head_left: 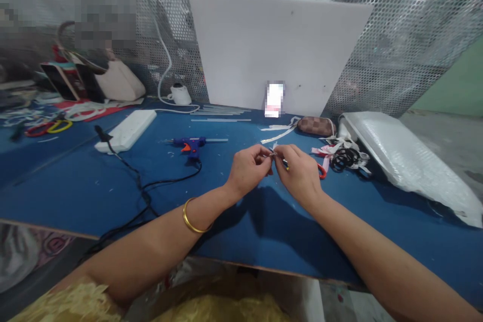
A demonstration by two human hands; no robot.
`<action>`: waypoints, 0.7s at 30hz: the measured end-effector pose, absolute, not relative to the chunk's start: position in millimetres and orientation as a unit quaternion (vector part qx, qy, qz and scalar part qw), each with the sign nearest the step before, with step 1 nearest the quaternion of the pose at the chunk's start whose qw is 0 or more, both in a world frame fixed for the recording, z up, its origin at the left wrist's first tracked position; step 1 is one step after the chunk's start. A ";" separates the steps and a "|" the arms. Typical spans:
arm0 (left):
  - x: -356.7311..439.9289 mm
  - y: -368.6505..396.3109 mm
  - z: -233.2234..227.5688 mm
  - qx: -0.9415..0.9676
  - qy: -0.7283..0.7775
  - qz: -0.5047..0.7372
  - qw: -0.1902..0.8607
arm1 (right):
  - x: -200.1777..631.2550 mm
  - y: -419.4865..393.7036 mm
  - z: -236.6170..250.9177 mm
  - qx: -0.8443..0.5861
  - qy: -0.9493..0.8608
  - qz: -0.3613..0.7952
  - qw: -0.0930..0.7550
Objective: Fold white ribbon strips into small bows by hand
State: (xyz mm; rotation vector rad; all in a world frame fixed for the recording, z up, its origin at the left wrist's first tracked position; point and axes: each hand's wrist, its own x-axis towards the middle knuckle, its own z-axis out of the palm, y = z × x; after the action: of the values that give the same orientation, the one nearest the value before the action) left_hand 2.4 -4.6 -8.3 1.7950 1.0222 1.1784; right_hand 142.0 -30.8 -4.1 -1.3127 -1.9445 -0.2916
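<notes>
Wore a bangle (185,217) on the left forearm, low in the frame. Held left hand (249,166) and right hand (300,171) fingertip to fingertip at the frame's centre, over the bench (75,186), pinching with both a small piece (273,155) too hidden to identify; likely gripped so closely because of its size. Had what looked like scissors (322,171) partly behind the right hand, perhaps for easy reach, and ties (345,157) heaped at centre right. Had the glue gun (192,147) lying left of centre, nozzle pointing left, probably to keep its tip away from the fingers. Farther up, had a lit phone (274,99) leaning on the board (241,50), presumably for viewing.
</notes>
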 end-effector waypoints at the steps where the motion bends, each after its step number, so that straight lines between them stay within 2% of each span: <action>1: 2.1 -4.7 -8.2 0.702 0.398 0.462 0.368 | 142.1 -30.8 -3.7 -0.514 -0.761 -0.111 0.380; 9: 1.4 -1.9 -11.1 0.694 0.388 0.473 0.380 | 142.9 -30.1 -3.2 -0.497 -0.771 -0.116 0.381; 16: 2.8 -2.2 -10.0 0.679 0.387 0.476 0.402 | 145.4 -29.5 -9.6 -0.458 -0.801 -0.226 0.311; 21: 2.9 -3.2 -8.2 0.671 0.381 0.472 0.426 | 148.1 -28.6 -8.4 -0.415 -0.827 -0.261 0.275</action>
State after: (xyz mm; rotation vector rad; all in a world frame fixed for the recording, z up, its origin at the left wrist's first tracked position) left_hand 2.9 -3.2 -8.2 1.6786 0.9526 1.1802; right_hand 148.1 -28.6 -8.4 -1.1158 -2.2234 -0.7030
